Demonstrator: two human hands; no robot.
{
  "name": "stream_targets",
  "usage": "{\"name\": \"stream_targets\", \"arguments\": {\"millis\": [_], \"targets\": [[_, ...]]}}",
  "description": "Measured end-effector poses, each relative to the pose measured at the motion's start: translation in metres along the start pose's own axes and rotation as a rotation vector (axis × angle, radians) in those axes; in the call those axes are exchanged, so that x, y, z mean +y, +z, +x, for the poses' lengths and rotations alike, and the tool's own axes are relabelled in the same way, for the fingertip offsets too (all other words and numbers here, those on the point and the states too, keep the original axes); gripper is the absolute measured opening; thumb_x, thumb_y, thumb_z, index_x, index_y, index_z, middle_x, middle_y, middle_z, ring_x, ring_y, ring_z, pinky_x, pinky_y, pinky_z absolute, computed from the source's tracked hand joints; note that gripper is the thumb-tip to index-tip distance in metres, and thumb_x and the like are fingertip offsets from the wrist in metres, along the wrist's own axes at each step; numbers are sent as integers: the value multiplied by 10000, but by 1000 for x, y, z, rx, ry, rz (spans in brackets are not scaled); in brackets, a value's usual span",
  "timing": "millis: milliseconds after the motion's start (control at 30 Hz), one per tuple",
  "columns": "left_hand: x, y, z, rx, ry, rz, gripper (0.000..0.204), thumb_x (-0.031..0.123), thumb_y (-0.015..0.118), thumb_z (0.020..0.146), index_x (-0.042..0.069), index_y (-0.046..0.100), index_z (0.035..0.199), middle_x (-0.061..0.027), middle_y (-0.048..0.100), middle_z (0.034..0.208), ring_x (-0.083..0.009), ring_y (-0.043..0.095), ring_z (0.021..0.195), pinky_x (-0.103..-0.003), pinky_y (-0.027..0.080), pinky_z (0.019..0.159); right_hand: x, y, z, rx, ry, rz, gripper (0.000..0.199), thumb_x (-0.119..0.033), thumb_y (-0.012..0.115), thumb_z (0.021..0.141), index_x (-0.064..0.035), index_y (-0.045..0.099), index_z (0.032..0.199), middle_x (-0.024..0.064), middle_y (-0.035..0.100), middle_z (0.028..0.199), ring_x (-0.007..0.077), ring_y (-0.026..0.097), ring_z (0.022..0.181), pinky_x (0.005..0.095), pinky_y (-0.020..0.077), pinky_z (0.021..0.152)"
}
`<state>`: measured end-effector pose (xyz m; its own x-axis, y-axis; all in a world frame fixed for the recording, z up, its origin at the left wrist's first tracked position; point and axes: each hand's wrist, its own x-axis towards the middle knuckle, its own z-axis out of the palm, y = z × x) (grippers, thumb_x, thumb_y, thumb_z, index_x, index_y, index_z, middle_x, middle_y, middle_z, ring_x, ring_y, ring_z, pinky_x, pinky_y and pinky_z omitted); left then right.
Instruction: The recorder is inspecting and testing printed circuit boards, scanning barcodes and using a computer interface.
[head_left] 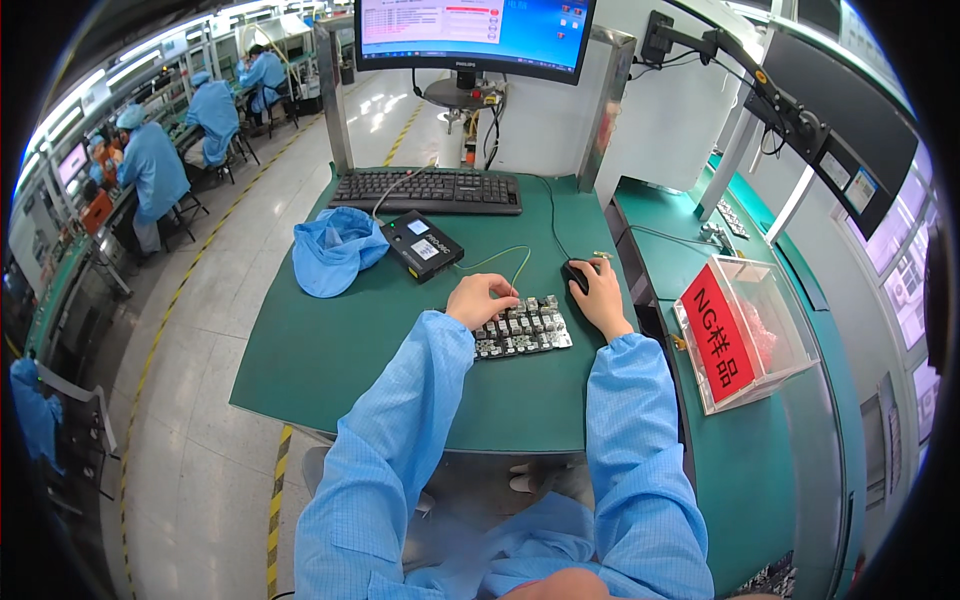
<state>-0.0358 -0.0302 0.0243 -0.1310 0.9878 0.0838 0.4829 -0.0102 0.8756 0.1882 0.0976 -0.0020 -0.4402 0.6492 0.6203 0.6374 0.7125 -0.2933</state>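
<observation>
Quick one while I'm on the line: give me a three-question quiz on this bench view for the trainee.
1. True or false: the right hand rests on the black mouse.
2. What does the left hand touch? A) the keyboard B) the tray of small grey parts C) the blue cap
3. Fill in: the clear box with the red label stands to the person's ____.

Key
1. True.
2. B; its fingers lie on the tray's left end.
3. Right, beyond the green mat.
</observation>
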Motion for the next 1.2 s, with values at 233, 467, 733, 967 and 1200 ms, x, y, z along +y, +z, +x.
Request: {"name": "stream_targets", "arguments": {"millis": [233,467,733,967,1200], "targets": [[0,1,0,-11,19,42,171,194,706,785,61,696,892,-27,695,806,-98,594,536,-250,459,530,0,0,0,2,7,-2,343,-179,667,768,-176,616,1108,126,511,1099,343,538,968,424,465,828],[-1,0,1,-14,45,48,167,193,697,789,61,696,890,-26,694,804,-99,591,532,-249,455,530,-3,-4,1,-70,51,-2,355,-177,652,794,-164,602,1145,123,489,1134,339,517,1024,418,452,874],[-1,0,1,-27,53,70,161,201,699,789,69,696,881,-13,693,793,-103,603,550,-258,459,536,0,0,0,8,-10,-4,339,-178,663,766,-170,618,1102,116,514,1092,336,542,956,421,467,816],[-3,0,1,-31,62,102,161,224,700,787,86,702,870,-7,695,790,-109,616,568,-267,470,556,1,1,0,7,-3,-6,334,-179,665,767,-169,621,1097,119,512,1094,336,540,958,420,467,816],[-7,4,4,-19,24,183,185,257,706,781,83,709,843,-15,683,809,-132,625,578,-277,477,578,-1,-1,0,-22,24,-4,345,-178,661,776,-170,615,1118,117,504,1112,337,530,989,420,459,845]]}}
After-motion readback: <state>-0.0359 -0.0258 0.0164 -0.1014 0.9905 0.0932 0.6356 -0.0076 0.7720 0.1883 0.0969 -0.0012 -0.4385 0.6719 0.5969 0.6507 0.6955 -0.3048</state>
